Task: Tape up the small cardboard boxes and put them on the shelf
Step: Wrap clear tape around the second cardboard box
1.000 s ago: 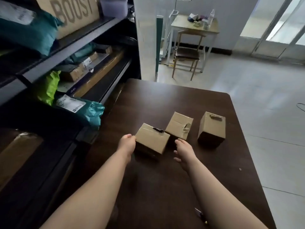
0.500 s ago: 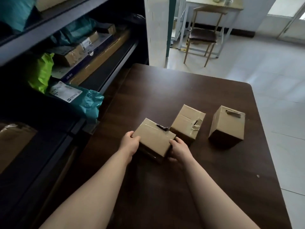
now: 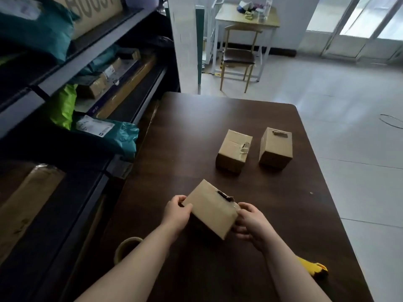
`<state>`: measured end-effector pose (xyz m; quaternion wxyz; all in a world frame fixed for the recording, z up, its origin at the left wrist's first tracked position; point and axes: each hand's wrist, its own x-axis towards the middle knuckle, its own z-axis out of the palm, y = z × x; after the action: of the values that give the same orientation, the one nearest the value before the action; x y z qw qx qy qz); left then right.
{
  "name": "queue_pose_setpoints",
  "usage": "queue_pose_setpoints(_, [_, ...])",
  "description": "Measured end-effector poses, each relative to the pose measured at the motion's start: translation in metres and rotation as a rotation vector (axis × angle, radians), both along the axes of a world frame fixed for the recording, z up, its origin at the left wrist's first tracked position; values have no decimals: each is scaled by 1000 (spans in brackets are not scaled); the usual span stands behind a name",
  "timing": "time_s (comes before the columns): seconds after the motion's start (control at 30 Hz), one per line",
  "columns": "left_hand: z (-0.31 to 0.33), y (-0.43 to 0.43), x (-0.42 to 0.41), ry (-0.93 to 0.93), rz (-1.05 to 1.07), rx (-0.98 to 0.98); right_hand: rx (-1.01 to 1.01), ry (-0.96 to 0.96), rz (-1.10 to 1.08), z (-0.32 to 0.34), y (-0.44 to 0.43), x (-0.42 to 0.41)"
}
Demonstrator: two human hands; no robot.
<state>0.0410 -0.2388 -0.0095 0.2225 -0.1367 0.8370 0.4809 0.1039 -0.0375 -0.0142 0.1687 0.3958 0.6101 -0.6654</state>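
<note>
One shelf unit [image 3: 93,55]: dark metal, standing along the table's left edge. Its levels hold parcels, among them a teal mailer bag [image 3: 122,138] with a white label that sticks out toward the table, and a lime-green bag [image 3: 62,107] behind it.
Table [image 3: 218,123]: dark brown wood with a rounded far right corner.
Near box [image 3: 211,212]: small plain cardboard, close to the front edge and about midway across. It is tilted, with a dark torn scrap of tape on its top seam. Whether its underside touches the table cannot be told.
Middle box [image 3: 234,149]: stands further back, near the table's centre, with a loose curl of tape at its top edge.
Right box [image 3: 275,149]: upright beside the middle one but not touching it, closer to the right edge, with a strip of tape on top.
Left hand [image 3: 176,212]: grips the left end of the tilted carton, thumb on top and fingers curled round the side.
Right hand [image 3: 250,223]: clamped on the carton's right end, thumb up by the tape scrap, fingers beneath.
Tape roll [image 3: 123,247]: brownish, toward the front left corner, partly hidden behind the left forearm.
Yellow-and-black tool [image 3: 314,268]: lies toward the front right corner, just beside the right forearm; its kind cannot be told.
</note>
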Motion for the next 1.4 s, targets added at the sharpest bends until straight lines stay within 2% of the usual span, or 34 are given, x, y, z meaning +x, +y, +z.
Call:
queue_pose_setpoints(0.13, [-7,-10,46,-37,-156,-58,-3,-30,-50,-12,-10,50])
queue_pose_setpoints(0.27, [-16,-15,81,-61,-272,-85,109,-88,-30,-27,-21,82])
queue_pose_setpoints(0.37, [-27,-20,92,-77,-321,-112,264,-119,73,-36,-26,97])
queue_pose_setpoints(0.47, [-36,-21,100,-38,-361,-173,458,-35,181,-42,-34,104])
queue_pose_setpoints(0.53, [-40,-20,103,4,-384,-220,456,69,183,-42,-39,104])
queue_pose_setpoints(0.67, [-50,-20,101,17,-399,-245,430,181,212,-40,-44,99])
queue_pose_setpoints(0.9, [-59,-24,105,29,-416,-315,407,290,22,-50,-46,114])
queue_pose_setpoints(1.03, [-62,-26,106,35,-416,-310,379,318,12,-56,-42,115])
queue_pose_setpoints(1.23, [-67,-25,104,2,-381,-278,615,309,139,-52,-40,105])
queue_pose_setpoints(1.4, [-69,-20,112,1,-309,-247,730,351,234,-50,-38,104])
